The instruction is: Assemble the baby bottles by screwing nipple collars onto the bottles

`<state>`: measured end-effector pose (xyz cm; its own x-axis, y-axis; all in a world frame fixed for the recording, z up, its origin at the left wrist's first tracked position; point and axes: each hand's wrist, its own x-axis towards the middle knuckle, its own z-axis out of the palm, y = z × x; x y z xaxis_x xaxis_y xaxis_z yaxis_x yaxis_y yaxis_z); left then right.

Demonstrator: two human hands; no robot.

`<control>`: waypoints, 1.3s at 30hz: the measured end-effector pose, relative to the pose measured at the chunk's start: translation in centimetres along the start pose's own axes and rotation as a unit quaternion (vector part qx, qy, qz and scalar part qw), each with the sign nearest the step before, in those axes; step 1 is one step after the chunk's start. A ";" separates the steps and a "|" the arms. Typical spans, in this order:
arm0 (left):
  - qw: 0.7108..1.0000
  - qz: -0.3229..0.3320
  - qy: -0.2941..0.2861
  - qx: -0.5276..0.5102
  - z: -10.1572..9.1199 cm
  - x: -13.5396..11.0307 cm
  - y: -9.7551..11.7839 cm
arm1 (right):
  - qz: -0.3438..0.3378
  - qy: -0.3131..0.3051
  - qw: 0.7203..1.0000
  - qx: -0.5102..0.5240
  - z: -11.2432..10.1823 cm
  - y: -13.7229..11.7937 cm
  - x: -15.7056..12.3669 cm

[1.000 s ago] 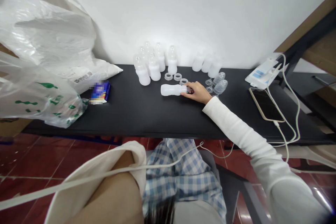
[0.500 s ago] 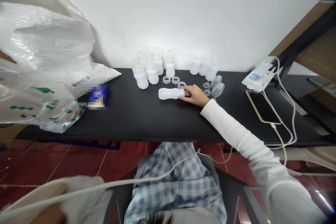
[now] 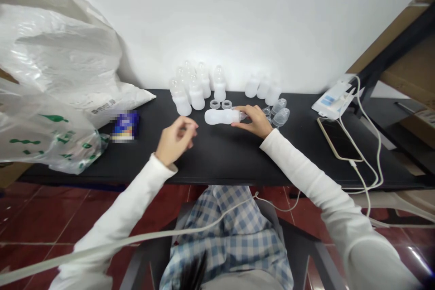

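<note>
My right hand (image 3: 255,120) is closed around the neck end of a frosted white baby bottle (image 3: 217,117). The bottle is held level, its base pointing left and a clear nipple partly hidden by my fingers. My left hand (image 3: 177,139) is over the table left of the bottle's base, fingers loosely curled and apart, nothing visible in it. Behind the bottle lie clear collar rings (image 3: 226,104). Several capped bottles (image 3: 196,95) stand at the back, one (image 3: 219,86) slightly apart. By my right wrist are clear nipples (image 3: 267,111) and clear dome caps (image 3: 280,117).
Uncapped white bottles (image 3: 252,86) stand at the wall. A blue packet (image 3: 125,126) and large plastic bags (image 3: 64,68) are at the left. On the right lie a phone (image 3: 340,139), a white package (image 3: 335,99) and cables (image 3: 379,145). A white cord (image 3: 142,239) crosses above my lap.
My left hand has come up from the lower left to over the table, near the bottle. My right hand keeps its hold; the bottle has shifted slightly upward in view, covering one ring.
</note>
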<state>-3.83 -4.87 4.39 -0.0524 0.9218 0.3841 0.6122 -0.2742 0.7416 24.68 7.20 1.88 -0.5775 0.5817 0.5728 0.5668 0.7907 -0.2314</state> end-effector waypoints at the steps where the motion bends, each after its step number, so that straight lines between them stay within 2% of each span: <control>1: 0.998 0.045 -0.009 0.033 1.1 0.9 -0.1 | -0.001 0.005 1.000 0.001 -0.1 0.1 0.0; 3: 0.978 0.167 -0.033 0.121 3.5 3.2 -0.1 | 0.000 0.015 1.000 0.005 -0.3 0.2 -0.1; 5: 0.956 0.230 -0.070 0.166 5.7 5.5 -0.2 | 0.006 0.027 1.000 0.006 -0.4 0.5 -0.1; 6: 0.949 0.246 -0.082 0.176 6.7 6.5 -0.3 | 0.010 0.032 0.999 0.005 -0.5 0.7 -0.1; 10: 0.940 0.263 -0.067 0.208 9.1 8.9 -0.9 | 0.035 0.048 0.997 -0.038 -2.1 1.1 0.1; 12: 0.942 0.252 -0.050 0.215 9.6 9.0 -1.4 | 0.089 0.070 0.989 -0.093 -3.8 1.2 0.4; 13: 0.947 0.235 -0.039 0.216 9.7 8.9 -1.5 | 0.140 0.091 0.977 -0.131 -4.7 1.2 0.5; 15: 0.961 0.174 -0.017 0.214 9.8 8.4 -1.7 | 0.261 0.100 0.935 -0.216 -6.5 1.3 0.6; 18: 0.975 0.072 -0.008 0.212 9.5 7.8 -1.4 | 0.426 0.011 0.861 -0.279 -8.2 1.5 0.2; 21: 0.976 0.027 -0.018 0.216 9.1 7.5 -0.7 | 0.507 -0.101 0.811 -0.274 -8.6 1.7 -0.5; 23: 0.975 0.028 -0.025 0.221 9.0 7.5 -0.4 | 0.512 -0.132 0.806 -0.265 -8.7 1.7 -0.6; 25: 0.973 0.039 -0.031 0.224 8.9 7.5 -0.4 | 0.512 -0.107 0.812 -0.261 -9.0 1.7 -0.5; 27: 0.973 0.052 -0.037 0.223 8.9 7.5 -0.6 | 0.518 -0.029 0.813 -0.263 -9.6 1.6 -0.2; 29: 0.972 0.068 -0.040 0.222 9.0 7.5 -0.9 | 0.511 0.082 0.815 -0.261 -10.0 1.6 0.2; 31: 0.970 0.091 -0.041 0.224 9.1 7.5 -1.1 | 0.451 0.182 0.842 -0.232 -9.6 1.4 0.4; 34: 0.964 0.128 -0.038 0.232 9.1 7.5 -1.5 | 0.298 0.263 0.909 -0.129 -7.3 0.8 0.4; 37: 0.960 0.156 -0.022 0.233 9.1 7.6 -1.7 | 0.218 0.248 0.943 -0.052 -3.9 0.1 0.0; 39: 0.958 0.170 -0.014 0.232 9.1 7.7 -1.9 | 0.192 0.242 0.950 -0.032 -2.0 -0.2 -0.2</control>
<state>1.82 5.23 0.96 0.2300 0.8098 0.5398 0.8754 -0.4145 0.2487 25.89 6.54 3.37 0.0086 0.6565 0.7543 0.7248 0.5155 -0.4570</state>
